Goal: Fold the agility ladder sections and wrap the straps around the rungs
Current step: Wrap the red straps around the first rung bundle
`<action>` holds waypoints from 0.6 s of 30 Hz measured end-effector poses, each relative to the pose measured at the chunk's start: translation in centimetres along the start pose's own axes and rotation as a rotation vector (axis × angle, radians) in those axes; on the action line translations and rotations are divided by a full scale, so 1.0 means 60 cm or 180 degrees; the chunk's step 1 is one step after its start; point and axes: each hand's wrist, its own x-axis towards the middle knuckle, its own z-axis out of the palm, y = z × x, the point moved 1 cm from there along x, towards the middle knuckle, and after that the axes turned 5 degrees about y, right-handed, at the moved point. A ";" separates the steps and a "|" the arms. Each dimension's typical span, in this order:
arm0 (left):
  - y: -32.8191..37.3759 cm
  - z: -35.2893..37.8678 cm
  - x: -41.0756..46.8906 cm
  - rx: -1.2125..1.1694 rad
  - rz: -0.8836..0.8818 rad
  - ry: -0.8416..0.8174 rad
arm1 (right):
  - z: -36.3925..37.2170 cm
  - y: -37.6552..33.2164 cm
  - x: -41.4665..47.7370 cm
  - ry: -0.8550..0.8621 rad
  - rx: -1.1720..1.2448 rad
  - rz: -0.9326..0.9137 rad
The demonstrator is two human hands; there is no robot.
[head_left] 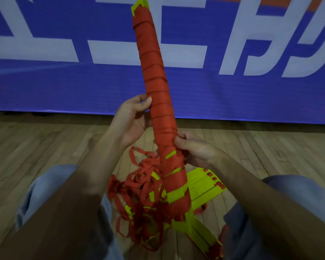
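Note:
A stack of yellow ladder rungs wrapped almost end to end in red strap, the wrapped bundle [154, 76], stands tilted up in front of me, with a yellow tip showing at its top. My left hand [131, 119] grips the bundle at its middle from the left, thumb on the strap. Lower down, my right hand [193, 149] pinches the strap against the bundle's right side. Below the hands, yellow rung shows between looser turns. A tangle of loose red strap [139, 199] lies between my knees. More yellow rungs [204, 186] lie flat on the floor behind the bundle's lower end.
I sit on a wooden plank floor [45, 147] with both knees in light trousers at the frame's lower corners. A blue banner [83, 87] with large white letters hangs along the wall straight ahead, reaching down to the floor.

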 end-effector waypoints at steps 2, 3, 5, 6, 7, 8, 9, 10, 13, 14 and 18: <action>-0.003 0.002 0.003 0.0156 0.0030 -0.0014 | 0.000 -0.008 -0.001 -0.0009 -0.0090 -0.0189; -0.006 0.003 0.006 0.0314 0.0071 0.0009 | 0.001 -0.013 -0.001 0.0035 -0.0166 -0.0255; -0.011 0.010 0.009 0.0632 0.0149 0.0132 | 0.001 -0.016 0.001 0.0285 -0.0471 -0.0316; -0.013 0.011 0.010 0.0759 0.0171 0.0218 | 0.000 -0.014 0.002 0.0421 -0.0644 -0.0340; -0.017 0.010 0.012 0.0876 0.0182 0.0320 | 0.003 -0.015 0.001 0.0548 -0.0774 -0.0348; -0.021 0.009 0.014 0.0980 0.0189 0.0425 | 0.005 -0.015 0.000 0.0669 -0.0880 -0.0355; -0.025 0.008 0.015 0.1105 0.0215 0.0544 | 0.006 -0.015 0.000 0.0806 -0.0982 -0.0363; -0.029 0.008 0.017 0.1260 0.0297 0.0674 | 0.005 -0.014 0.002 0.0949 -0.1122 -0.0393; -0.044 0.016 0.013 0.2330 0.0927 0.0871 | 0.007 -0.012 0.006 0.1529 -0.1964 -0.0439; -0.051 0.020 0.010 0.2660 0.1102 0.0865 | 0.007 -0.008 0.008 0.1696 -0.2271 -0.0422; -0.063 0.019 0.003 0.2761 0.1292 0.1206 | 0.012 0.013 0.009 0.1906 -0.2836 -0.0263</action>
